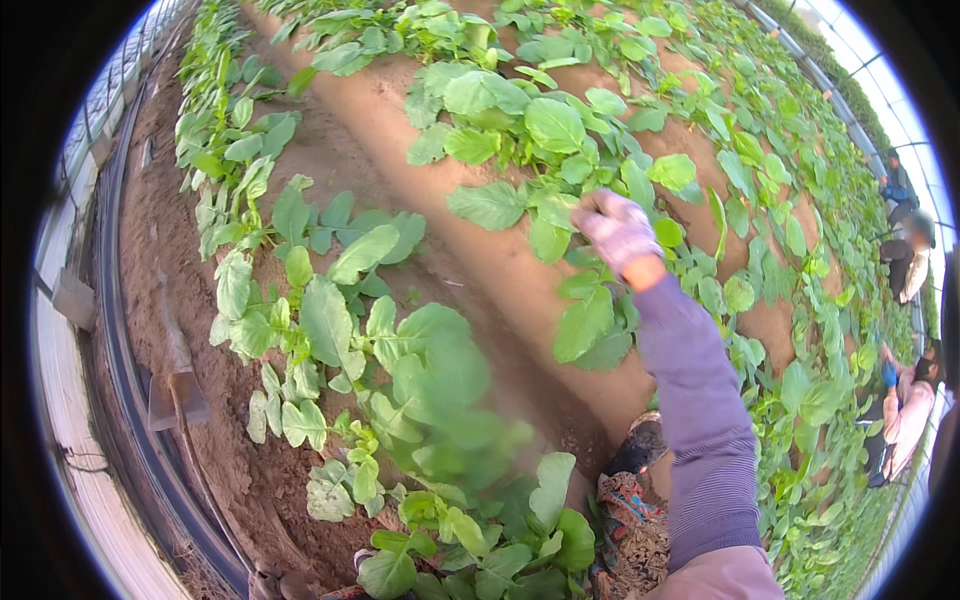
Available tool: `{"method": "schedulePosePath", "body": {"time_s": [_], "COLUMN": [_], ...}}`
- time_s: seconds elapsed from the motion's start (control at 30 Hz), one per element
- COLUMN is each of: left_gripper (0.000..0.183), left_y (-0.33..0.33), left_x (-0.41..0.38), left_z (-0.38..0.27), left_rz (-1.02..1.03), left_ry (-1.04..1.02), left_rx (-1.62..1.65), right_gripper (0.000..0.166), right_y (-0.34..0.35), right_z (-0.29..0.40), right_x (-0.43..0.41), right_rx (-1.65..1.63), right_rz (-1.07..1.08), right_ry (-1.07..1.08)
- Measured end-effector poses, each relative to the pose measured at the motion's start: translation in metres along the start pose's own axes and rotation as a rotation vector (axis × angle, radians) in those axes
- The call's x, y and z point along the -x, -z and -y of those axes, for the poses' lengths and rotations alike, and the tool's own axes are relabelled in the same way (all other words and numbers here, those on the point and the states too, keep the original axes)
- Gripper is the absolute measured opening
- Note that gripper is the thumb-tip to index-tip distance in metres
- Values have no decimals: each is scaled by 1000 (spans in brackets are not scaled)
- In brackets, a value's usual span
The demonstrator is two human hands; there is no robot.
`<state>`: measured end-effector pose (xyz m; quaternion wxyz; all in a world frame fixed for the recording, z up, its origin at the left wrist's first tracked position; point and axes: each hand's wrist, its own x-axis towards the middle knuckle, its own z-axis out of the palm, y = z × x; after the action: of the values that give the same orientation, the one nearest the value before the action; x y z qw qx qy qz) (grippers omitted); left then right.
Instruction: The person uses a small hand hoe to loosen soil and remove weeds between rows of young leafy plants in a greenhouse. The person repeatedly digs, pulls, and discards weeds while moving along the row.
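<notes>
My right hand (pixel 615 229), in a pale pinkish glove, reaches out over a row of broad-leaved green plants (pixel 555 124). Its fingers are curled beside a light green leaf (pixel 551 214); whether a stalk is gripped between them is hidden. A purple ribbed sleeve (pixel 694 405) covers that arm. My left hand cannot be made out; a small pale patch (pixel 365 556) among the leaves at the bottom may be part of its glove. Close before me, large leaves (pixel 480 555) fill the lower middle, and some leaves above them (pixel 465 420) are blurred.
A bare soil furrow (pixel 442 247) runs between the rows. On the left lie a long-handled hoe (pixel 180 397), black hoses (pixel 120 300) and a pale wall base (pixel 82 450). My shoe (pixel 637 446) stands in the soil. Several people (pixel 904 427) are among plants at the far right.
</notes>
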<state>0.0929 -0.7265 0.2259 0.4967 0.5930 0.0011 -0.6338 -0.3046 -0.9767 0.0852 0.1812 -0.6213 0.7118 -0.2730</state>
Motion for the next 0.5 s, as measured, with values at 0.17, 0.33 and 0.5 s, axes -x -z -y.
{"method": "schedulePosePath", "body": {"time_s": [0.17, 0.33, 0.5], "left_gripper": [18, 18, 18], "left_y": [5, 20, 21], "left_x": [-11, -20, -28], "left_z": [-11, -20, -23], "left_rz": [-22, 28, -3], "left_ry": [19, -23, -29], "left_rx": [43, 56, 52], "right_gripper": [24, 29, 35], "right_y": [-81, -102, -96], "right_z": [3, 7, -6], "right_x": [-98, -117, -112], "right_rx": [-463, 407, 593], "right_rz": [-30, 215, 364], "right_ry": [-281, -124, -188]}}
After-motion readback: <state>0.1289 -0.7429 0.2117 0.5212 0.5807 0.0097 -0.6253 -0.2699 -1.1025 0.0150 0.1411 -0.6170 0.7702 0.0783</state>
